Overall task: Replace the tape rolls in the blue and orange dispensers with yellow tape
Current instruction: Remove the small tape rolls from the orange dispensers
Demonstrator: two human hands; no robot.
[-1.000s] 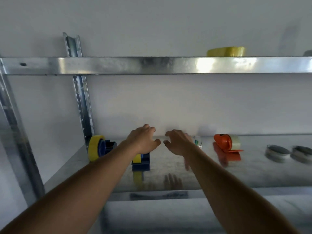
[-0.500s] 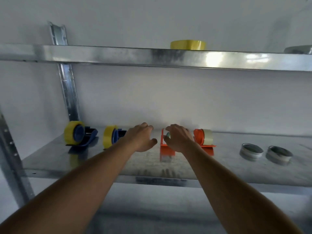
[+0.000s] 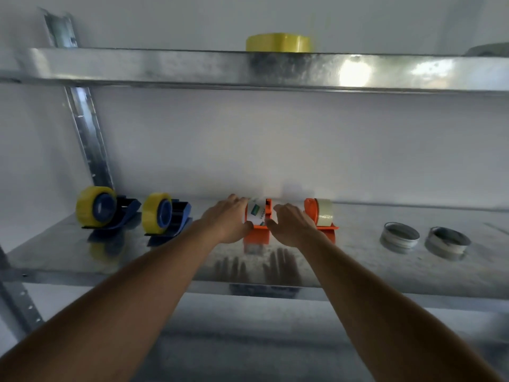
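While both hands close on the near orange dispenser [image 3: 257, 235], left of the second orange dispenser [image 3: 321, 219], its white roll [image 3: 254, 213] is gripped by the left hand [image 3: 227, 221]; the right hand [image 3: 292, 227] curls around the frame, which should be steadied while the roll is drawn sideways.

Lower metal shelf [image 3: 358, 274], left to right: blue dispenser [image 3: 106, 213] with yellow roll; second blue dispenser [image 3: 168, 216] with yellow roll, just beside first; orange dispenser [image 3: 257, 235] carrying white roll [image 3: 255, 214] with green label; second orange dispenser [image 3: 325, 220] with pale clear roll; two loose grey-rimmed rolls [image 3: 399, 237] [image 3: 447, 242], well apart from dispensers. Left hand [image 3: 227, 223] grips white roll, thumb underneath. Right hand [image 3: 292, 226] at right side of same dispenser, fingers curled against it. Upper shelf [image 3: 165, 67]: yellow tape roll [image 3: 278, 42] lying flat.
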